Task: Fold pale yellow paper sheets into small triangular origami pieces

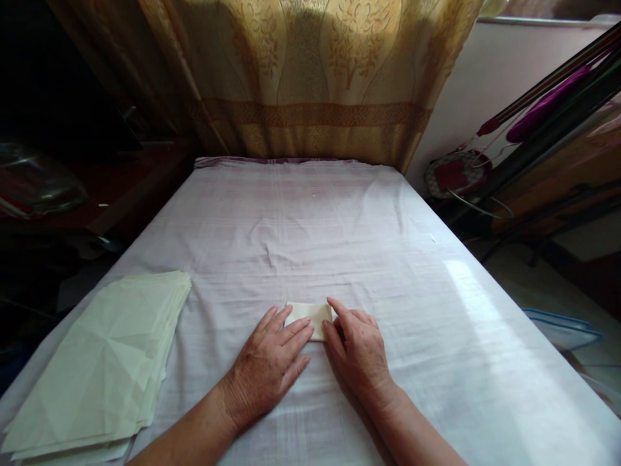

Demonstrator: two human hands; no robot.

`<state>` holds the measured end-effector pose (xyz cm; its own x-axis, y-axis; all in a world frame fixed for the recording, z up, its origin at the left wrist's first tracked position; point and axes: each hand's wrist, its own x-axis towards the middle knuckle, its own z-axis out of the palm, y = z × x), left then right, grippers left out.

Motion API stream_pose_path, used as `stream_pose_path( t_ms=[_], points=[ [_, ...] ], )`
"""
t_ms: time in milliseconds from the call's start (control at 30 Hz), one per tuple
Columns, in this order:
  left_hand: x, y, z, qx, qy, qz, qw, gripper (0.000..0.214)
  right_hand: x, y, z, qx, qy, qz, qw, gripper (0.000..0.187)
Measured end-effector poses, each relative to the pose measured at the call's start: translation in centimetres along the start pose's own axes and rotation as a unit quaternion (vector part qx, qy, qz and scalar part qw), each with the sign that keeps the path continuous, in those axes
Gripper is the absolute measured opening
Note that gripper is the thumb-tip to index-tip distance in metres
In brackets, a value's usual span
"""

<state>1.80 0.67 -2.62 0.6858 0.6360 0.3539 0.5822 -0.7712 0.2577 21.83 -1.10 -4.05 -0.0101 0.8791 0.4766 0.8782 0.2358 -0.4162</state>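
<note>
A small folded piece of pale cream paper [317, 313] lies on the sheet-covered surface in front of me. My left hand [272, 356] rests flat with its fingers spread, the fingertips pressing on the paper's left part. At the right edge, my right hand [358, 346] holds the paper with its thumb near the lower corner. Its index finger stretches along that edge to the upper corner, while the other fingers are curled and partly hidden. Off to the left lies a stack of pale paper sheets [101, 362], the top one creased.
A light, wrinkled sheet [310, 226] covers the surface, with a sunlit patch at right. Behind hangs a gold patterned curtain [305, 71]. A dark cabinet [136, 178] stands at the left. Beyond the right edge hangs a patterned bag [458, 173] near dark poles.
</note>
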Motion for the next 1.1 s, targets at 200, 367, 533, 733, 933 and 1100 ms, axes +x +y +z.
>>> stream_pose_path(
  t_ms=[200,367,533,733,933,1100],
  points=[
    [0.06,0.02,-0.07,-0.003,-0.003,-0.005,1.0,0.036,0.02,-0.02,0.01,0.0,0.0,0.0,1.0,0.032],
    [0.07,0.02,-0.04,-0.002,-0.001,0.0,1.0,0.036,0.04,0.03,0.0,-0.001,-0.001,0.0,1.0,0.032],
    [0.09,0.03,0.0,0.001,0.005,0.0,1.0,0.036,0.08,-0.06,-0.06,0.003,-0.004,0.004,1.0,0.031],
    [0.07,-0.03,0.22,0.009,0.012,-0.002,1.0,0.035,0.1,-0.1,-0.04,0.01,-0.004,0.008,1.0,0.031],
    [0.1,0.01,0.23,0.017,-0.001,-0.002,1.0,0.036,0.06,-0.2,-0.06,-0.005,-0.008,0.025,1.0,0.032],
    [0.07,0.0,0.22,0.021,-0.011,0.001,1.0,0.037,0.01,-0.25,-0.1,-0.015,-0.011,0.042,0.999,0.032]
  ],
)
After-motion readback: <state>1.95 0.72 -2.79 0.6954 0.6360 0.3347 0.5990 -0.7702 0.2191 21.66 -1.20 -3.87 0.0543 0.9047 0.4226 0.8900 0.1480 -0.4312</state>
